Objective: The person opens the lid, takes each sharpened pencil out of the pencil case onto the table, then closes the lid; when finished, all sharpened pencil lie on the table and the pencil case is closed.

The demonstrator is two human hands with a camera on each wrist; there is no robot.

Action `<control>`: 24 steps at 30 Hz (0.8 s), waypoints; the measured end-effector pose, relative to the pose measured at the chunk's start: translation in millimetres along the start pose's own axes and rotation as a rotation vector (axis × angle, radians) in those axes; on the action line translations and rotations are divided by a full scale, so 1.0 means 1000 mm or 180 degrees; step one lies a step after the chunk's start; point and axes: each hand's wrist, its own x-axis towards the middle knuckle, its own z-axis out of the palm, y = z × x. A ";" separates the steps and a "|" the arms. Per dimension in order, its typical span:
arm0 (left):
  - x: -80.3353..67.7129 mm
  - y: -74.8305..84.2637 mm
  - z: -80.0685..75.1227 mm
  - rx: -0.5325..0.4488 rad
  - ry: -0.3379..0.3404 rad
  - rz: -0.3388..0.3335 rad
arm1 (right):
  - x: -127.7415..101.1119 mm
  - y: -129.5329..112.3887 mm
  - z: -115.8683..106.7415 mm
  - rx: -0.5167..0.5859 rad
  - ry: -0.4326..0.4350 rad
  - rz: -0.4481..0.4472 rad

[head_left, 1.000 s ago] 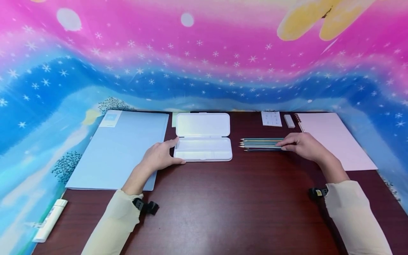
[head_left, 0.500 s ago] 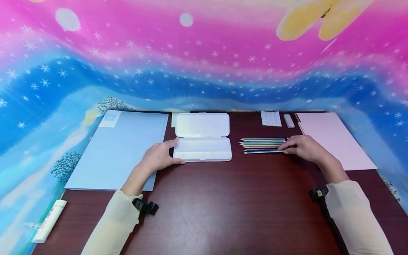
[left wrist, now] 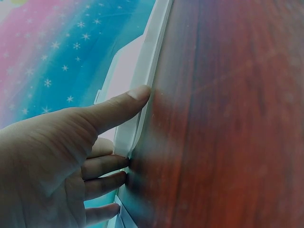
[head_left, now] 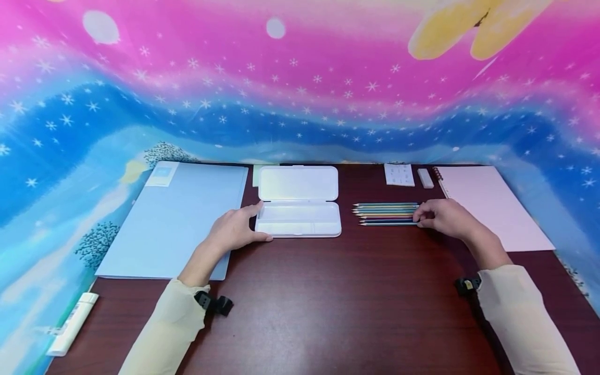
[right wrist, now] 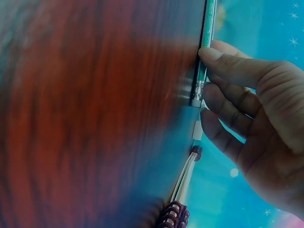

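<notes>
An open white pencil case (head_left: 298, 219) lies at the middle back of the dark wooden table (head_left: 337, 302), its lid flat behind the tray. My left hand (head_left: 260, 223) grips its left end, thumb along the front edge (left wrist: 152, 52) and fingers round the end. To the right lies a row of several coloured pencils (head_left: 384, 213), tips pointing left. My right hand (head_left: 418, 219) is at their blunt ends. Its thumb and fingers pinch the nearest pencil, a green one (right wrist: 205, 57), just ahead of its metal ferrule.
A light blue folder (head_left: 173, 219) lies left of the case. A pink spiral notebook (head_left: 492, 203) lies at the right, with a white eraser (head_left: 425, 177) and a small card (head_left: 399, 174) behind the pencils. A white tube (head_left: 70, 325) sits at the front left edge.
The right hand has drawn one pencil out of the row toward the front edge and now holds it by its end. The left hand has not moved.
</notes>
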 end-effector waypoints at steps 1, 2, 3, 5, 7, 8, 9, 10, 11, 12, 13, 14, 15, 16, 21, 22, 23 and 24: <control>0.000 0.000 0.000 -0.0001 0.0001 0.0001 | 0.001 -0.001 -0.001 0.0012 0.0009 0.0008; -0.001 -0.001 0.000 0.0000 0.0001 0.0003 | 0.002 -0.003 -0.001 0.0034 0.0027 0.0013; -0.001 -0.001 0.000 -0.0002 0.0001 0.0001 | 0.003 -0.005 -0.003 0.0072 0.0051 0.0008; -0.002 -0.002 0.000 0.0002 0.0007 -0.0001 | 0.008 -0.011 -0.006 0.0159 0.0117 -0.0039; -0.002 -0.004 -0.001 0.0009 0.0018 -0.0007 | 0.014 -0.019 -0.010 0.0261 0.0174 -0.0090; -0.003 -0.004 -0.001 0.0011 0.0022 -0.0010 | 0.019 -0.025 -0.012 0.0324 0.0194 -0.0103; -0.003 -0.005 -0.001 0.0012 0.0024 -0.0014 | 0.023 -0.031 -0.014 0.0361 0.0208 -0.0118; -0.003 -0.005 -0.001 0.0019 0.0026 -0.0018 | 0.028 -0.038 -0.015 0.0384 0.0220 -0.0140; -0.004 -0.005 -0.001 0.0023 0.0026 -0.0023 | 0.034 -0.045 -0.016 0.0418 0.0226 -0.0156; -0.004 -0.005 -0.001 0.0025 0.0021 -0.0027 | 0.040 -0.052 -0.016 0.0443 0.0228 -0.0172; -0.004 -0.005 -0.001 0.0025 0.0014 -0.0032 | 0.047 -0.059 -0.016 0.0462 0.0231 -0.0198; -0.004 -0.004 -0.001 0.0024 0.0008 -0.0034 | 0.053 -0.067 -0.016 0.0472 0.0243 -0.0231; -0.004 -0.004 0.000 0.0027 0.0008 -0.0035 | 0.060 -0.075 -0.015 0.0488 0.0239 -0.0274; -0.003 -0.004 0.000 0.0032 0.0009 -0.0035 | 0.067 -0.082 -0.013 0.0537 0.0226 -0.0319; -0.001 -0.002 0.001 0.0050 0.0036 0.0002 | 0.098 -0.115 -0.001 0.0930 0.0070 -0.0309; -0.001 -0.001 0.001 0.0059 0.0034 0.0009 | 0.103 -0.120 0.002 0.0991 0.0042 -0.0292; -0.001 -0.001 0.001 0.0062 0.0034 0.0015 | 0.107 -0.125 0.004 0.1037 0.0025 -0.0265; 0.000 -0.001 0.002 0.0069 0.0035 0.0021 | 0.111 -0.129 0.007 0.1070 0.0014 -0.0247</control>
